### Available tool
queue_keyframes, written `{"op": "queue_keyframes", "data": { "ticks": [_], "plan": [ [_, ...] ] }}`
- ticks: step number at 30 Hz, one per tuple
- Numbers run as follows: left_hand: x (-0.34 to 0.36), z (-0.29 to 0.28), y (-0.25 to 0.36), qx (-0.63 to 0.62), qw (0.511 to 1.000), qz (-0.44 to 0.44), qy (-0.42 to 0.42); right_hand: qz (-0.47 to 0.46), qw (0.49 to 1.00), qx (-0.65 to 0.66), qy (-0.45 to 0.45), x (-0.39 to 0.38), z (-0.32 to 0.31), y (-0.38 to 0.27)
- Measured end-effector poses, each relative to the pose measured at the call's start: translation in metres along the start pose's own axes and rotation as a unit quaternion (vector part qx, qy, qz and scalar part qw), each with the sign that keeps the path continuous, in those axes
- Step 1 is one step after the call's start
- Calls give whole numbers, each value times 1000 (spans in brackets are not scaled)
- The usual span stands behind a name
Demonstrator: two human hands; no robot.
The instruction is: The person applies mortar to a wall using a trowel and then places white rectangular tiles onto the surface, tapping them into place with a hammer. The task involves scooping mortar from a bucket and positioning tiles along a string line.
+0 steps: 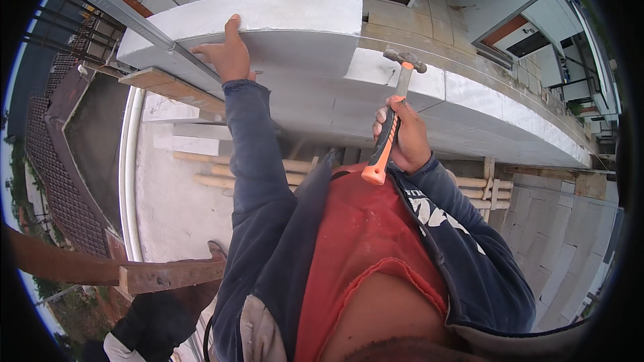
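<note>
My left hand (231, 53) lies with its fingers spread against the near face and top edge of a large white lightweight block (295, 12). This block sits on top of the wall, at its left end. In front of my chest, my right hand (410, 135) is wrapped round the grip of a hammer (382, 154) with an orange and black handle. The hammer's metal head points away from me, near the lower white blocks (483, 97) to the right. A grey metal straightedge or channel (144, 27) slants past the block's left end, beside my left hand.
A wooden board (168, 88) lies beneath the block's left end. A string (463, 59) runs along the wall top. Bamboo poles (255, 177) lie below, and a wooden beam (174, 275) crosses at lower left near another person's foot (217, 250). Tiled roofs (70, 174) lie far below left.
</note>
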State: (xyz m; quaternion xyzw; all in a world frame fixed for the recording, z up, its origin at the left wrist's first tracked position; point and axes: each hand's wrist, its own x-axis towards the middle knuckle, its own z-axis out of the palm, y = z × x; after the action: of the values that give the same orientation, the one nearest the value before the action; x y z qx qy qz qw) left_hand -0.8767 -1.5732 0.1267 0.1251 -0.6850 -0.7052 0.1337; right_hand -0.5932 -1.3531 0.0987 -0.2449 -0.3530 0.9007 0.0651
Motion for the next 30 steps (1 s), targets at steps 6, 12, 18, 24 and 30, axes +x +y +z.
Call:
{"op": "queue_keyframes", "data": {
  "ticks": [6, 12, 18, 24, 30],
  "plan": [
    [-1, -6, 3, -75, 997, 22, -12, 14, 999, -19, -41, -7, -1, -23],
    [-11, -4, 6, -10, 1000, 5, -18, -76, 963, 257, 35, -19, -62, -64],
    [-38, -25, 17, 188, 949, 255, -3, -206, 952, 197, 113, -45, -53, -90],
    [-3, -46, 5, 347, 827, 438, -60, -296, 903, 254, 180, -60, -139, -112],
    [11, -41, -10, 351, 804, 479, -41, -455, 839, 136, 266, -84, -99, -152]
  ]
}}
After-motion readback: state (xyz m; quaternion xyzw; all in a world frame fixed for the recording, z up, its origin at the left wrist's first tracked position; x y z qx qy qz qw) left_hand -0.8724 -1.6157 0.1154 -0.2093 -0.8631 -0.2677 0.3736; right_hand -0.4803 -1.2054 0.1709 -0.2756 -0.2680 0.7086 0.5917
